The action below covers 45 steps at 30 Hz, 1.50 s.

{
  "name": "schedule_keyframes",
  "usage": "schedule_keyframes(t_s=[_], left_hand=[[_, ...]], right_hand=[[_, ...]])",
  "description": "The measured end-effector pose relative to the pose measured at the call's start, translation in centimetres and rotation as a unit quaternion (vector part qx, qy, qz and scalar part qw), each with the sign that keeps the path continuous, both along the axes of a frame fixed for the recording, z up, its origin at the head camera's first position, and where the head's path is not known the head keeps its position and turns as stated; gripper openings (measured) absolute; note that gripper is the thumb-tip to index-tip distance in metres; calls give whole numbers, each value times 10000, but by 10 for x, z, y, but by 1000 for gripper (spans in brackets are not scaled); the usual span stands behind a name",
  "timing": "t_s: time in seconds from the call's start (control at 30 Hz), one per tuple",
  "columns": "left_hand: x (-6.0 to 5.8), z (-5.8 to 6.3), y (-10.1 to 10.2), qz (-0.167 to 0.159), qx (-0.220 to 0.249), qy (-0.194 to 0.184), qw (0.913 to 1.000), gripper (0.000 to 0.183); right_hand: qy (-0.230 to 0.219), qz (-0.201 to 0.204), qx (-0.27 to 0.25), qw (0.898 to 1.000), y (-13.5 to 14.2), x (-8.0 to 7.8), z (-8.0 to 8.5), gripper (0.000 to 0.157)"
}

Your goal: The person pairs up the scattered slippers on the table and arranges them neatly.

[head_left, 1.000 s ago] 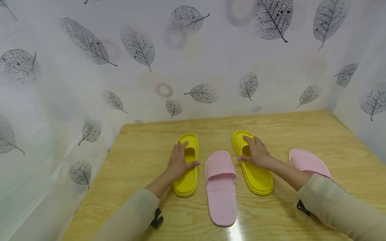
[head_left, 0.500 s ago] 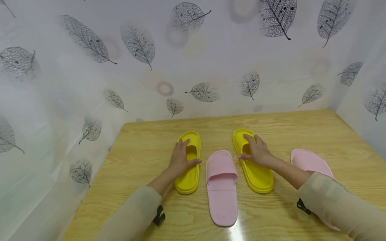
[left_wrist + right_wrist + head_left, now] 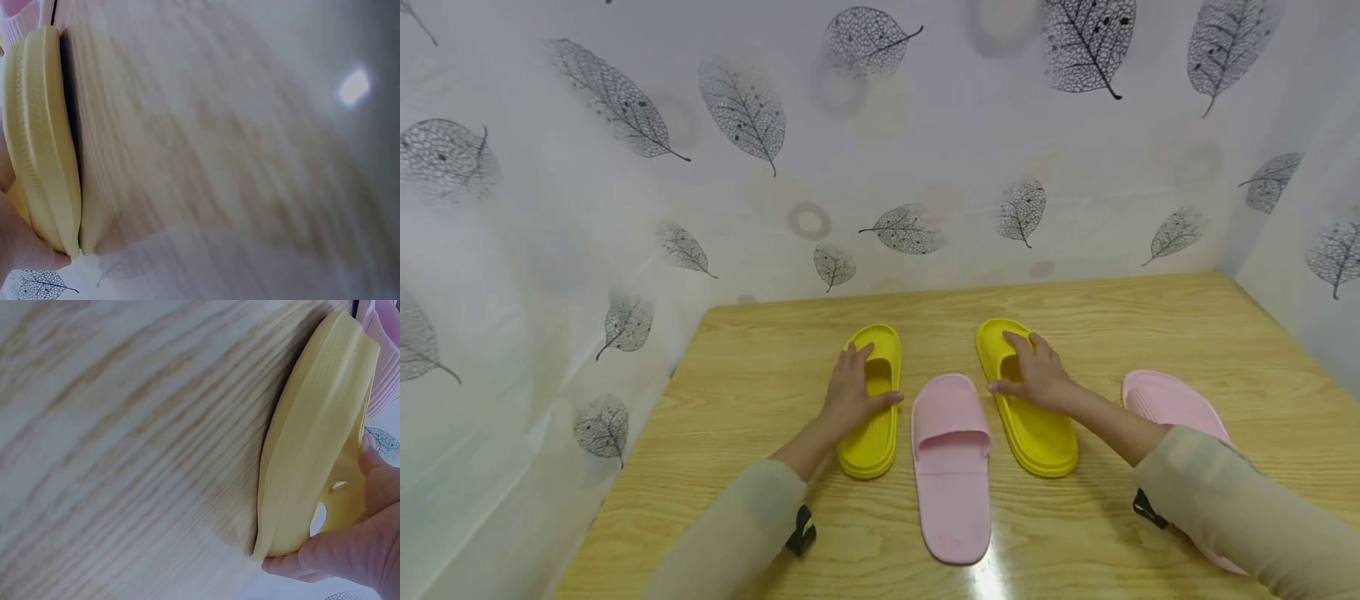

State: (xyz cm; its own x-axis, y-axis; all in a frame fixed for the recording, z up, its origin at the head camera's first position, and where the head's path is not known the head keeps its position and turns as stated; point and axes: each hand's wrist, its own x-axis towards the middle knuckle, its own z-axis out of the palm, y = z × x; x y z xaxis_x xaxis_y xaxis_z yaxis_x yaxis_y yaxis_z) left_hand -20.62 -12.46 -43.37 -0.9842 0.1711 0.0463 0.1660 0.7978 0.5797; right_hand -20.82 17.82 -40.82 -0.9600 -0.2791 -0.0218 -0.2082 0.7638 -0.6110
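Note:
Two yellow slippers lie on the wooden table, toes toward the back. My left hand (image 3: 850,398) grips the left yellow slipper (image 3: 867,446), its fingers over the strap and outer side, thumb across at the inner edge. The left wrist view has this slipper's side (image 3: 40,125) at the left border. On the right yellow slipper (image 3: 1043,435), my right hand (image 3: 1037,375) holds the strap area between thumb and fingers; in the right wrist view, fingers curl around the toe end of the slipper (image 3: 306,450). Between the yellow pair lies a pink slipper (image 3: 953,508).
A second pink slipper (image 3: 1172,406) lies at the right, partly covered by the right sleeve (image 3: 1225,500). The wooden table (image 3: 752,367) meets leaf-patterned sheeting (image 3: 940,150) at its back and sides.
Both yellow slippers have shifted slightly toward the back of the table under my hands, the left one also a little rightward. The pink slippers stay in place.

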Motion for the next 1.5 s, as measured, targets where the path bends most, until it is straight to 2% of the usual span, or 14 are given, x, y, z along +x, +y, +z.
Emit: schedule_keyframes(t_s=[0.3, 1.03, 1.33, 1.5], left_hand=[[-5, -3, 2, -13, -14, 21, 10000, 95], [-10, 3, 6, 24, 106, -68, 9999, 95], [-11, 4, 5, -83, -415, 15, 9991, 99], [-10, 5, 6, -121, -636, 2, 9979, 104]], right_hand=[[-137, -64, 8, 9999, -1, -3, -1, 86], [-177, -6, 38, 9998, 0, -9, -1, 83], [-116, -16, -48, 9999, 1, -10, -1, 84], [4, -53, 76, 10000, 3, -10, 0, 86]])
